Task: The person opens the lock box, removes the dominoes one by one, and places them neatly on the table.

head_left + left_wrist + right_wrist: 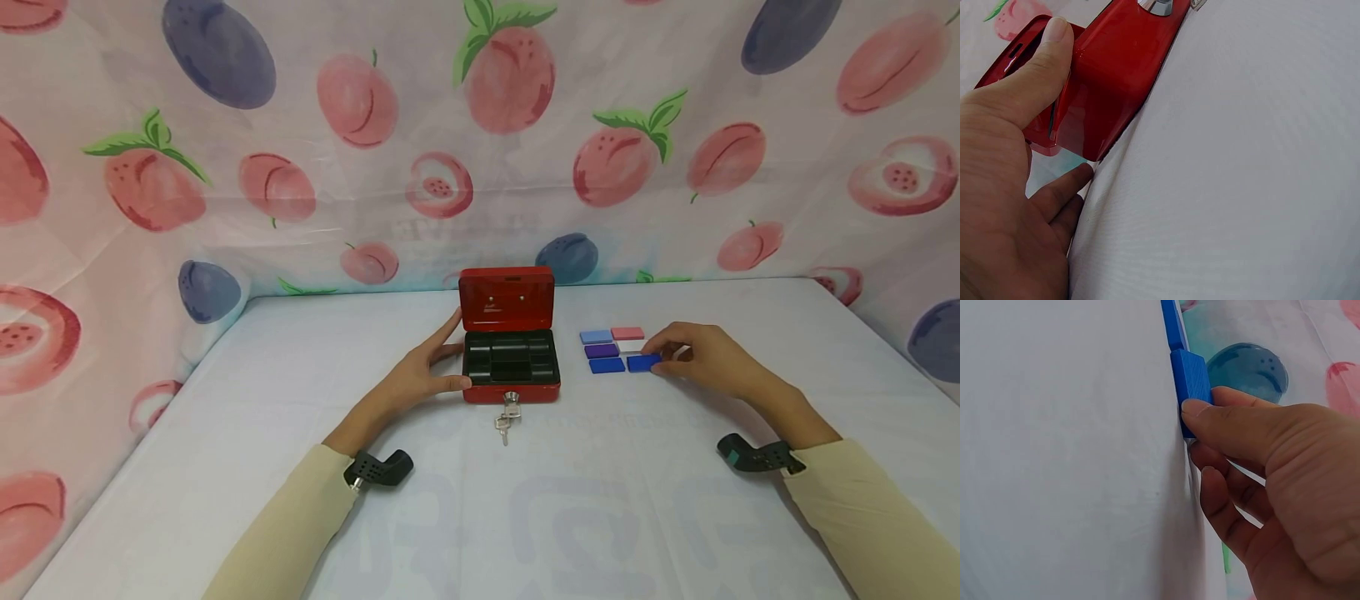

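A red cash box (511, 393) with a black inner tray (512, 354) stands on the table, its lid (507, 300) raised. My left hand (417, 377) is at the box's left side, fingers spread. In the left wrist view, the thumb (1054, 56) lies over the box's edge. With thumb and fingers, my right hand (701, 357) pinches the end of a dark blue block (642, 363). This blue block (1191, 381) is seen up close in the right wrist view, between thumb and fingers.
Other flat blocks lie close by: light blue (596, 337), pink (627, 332), purple (602, 352), white (631, 346) and another dark blue one (607, 365). Keys (503, 425) hang at the box's front lock. A fruit-print cloth (300, 100) rises behind the white table (525, 517).
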The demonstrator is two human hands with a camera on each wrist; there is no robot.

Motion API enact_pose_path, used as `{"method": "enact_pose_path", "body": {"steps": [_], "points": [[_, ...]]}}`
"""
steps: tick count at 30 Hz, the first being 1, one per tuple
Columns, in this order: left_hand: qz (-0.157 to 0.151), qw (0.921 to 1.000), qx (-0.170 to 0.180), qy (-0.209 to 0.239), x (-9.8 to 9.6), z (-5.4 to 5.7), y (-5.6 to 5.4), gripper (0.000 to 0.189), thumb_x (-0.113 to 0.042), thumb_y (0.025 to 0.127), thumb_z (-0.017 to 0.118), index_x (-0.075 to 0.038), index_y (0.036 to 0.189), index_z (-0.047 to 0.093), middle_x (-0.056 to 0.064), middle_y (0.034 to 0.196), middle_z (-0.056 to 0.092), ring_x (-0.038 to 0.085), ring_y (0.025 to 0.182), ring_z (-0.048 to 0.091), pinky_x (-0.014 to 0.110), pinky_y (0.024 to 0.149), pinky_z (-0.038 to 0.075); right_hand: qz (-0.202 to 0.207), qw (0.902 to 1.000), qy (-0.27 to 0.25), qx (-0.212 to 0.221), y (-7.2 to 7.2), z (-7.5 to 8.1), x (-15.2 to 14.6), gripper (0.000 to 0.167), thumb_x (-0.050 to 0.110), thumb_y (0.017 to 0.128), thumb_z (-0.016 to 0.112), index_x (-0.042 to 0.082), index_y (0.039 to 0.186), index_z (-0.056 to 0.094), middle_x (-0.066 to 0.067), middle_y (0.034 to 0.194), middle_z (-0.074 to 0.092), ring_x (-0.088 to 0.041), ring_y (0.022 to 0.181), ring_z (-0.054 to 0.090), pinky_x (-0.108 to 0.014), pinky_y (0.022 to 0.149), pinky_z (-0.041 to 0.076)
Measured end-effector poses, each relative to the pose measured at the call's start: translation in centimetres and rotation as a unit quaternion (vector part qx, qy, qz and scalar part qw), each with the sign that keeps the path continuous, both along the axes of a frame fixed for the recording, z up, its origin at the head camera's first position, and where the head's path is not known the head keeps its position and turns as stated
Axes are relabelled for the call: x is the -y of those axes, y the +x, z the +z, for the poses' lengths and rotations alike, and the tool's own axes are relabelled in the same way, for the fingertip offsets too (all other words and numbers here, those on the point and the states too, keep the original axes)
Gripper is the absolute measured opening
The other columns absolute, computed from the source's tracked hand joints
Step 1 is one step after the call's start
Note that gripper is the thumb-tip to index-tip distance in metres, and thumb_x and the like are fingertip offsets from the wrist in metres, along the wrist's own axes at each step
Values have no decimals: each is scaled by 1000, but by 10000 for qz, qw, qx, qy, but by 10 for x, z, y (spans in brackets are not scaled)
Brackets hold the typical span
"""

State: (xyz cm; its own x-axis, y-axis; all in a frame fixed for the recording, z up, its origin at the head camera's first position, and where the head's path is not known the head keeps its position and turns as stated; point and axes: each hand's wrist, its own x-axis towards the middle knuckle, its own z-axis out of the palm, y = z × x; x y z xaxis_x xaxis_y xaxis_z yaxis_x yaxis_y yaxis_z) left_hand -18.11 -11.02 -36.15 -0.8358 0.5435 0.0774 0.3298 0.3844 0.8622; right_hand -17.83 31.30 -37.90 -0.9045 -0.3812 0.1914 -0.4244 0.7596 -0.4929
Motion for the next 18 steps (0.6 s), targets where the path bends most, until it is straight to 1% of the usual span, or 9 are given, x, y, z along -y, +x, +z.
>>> {"method": "enact_pose_path", "body": {"steps": [9, 18], "points": [[-21, 10000, -83, 21, 0, -1, 0, 96, -14, 84, 74, -22, 155, 10, 19, 149, 34, 36, 134, 36, 58, 109, 20, 1, 9999, 69, -157, 0, -1, 1, 26, 3, 81, 76, 11, 105, 73, -1, 95, 63, -18, 85, 57, -37, 76, 54], [-26, 10000, -61, 34, 1, -2, 0, 96, -14, 84, 74, -23, 155, 10, 17, 150, 33, 35, 135, 36, 59, 108, 21, -23, 9997, 116, -194, 0, -1, 1, 25, 7, 81, 76, 14, 105, 75, -1, 98, 64, -18, 88, 57, -32, 75, 53]]}}
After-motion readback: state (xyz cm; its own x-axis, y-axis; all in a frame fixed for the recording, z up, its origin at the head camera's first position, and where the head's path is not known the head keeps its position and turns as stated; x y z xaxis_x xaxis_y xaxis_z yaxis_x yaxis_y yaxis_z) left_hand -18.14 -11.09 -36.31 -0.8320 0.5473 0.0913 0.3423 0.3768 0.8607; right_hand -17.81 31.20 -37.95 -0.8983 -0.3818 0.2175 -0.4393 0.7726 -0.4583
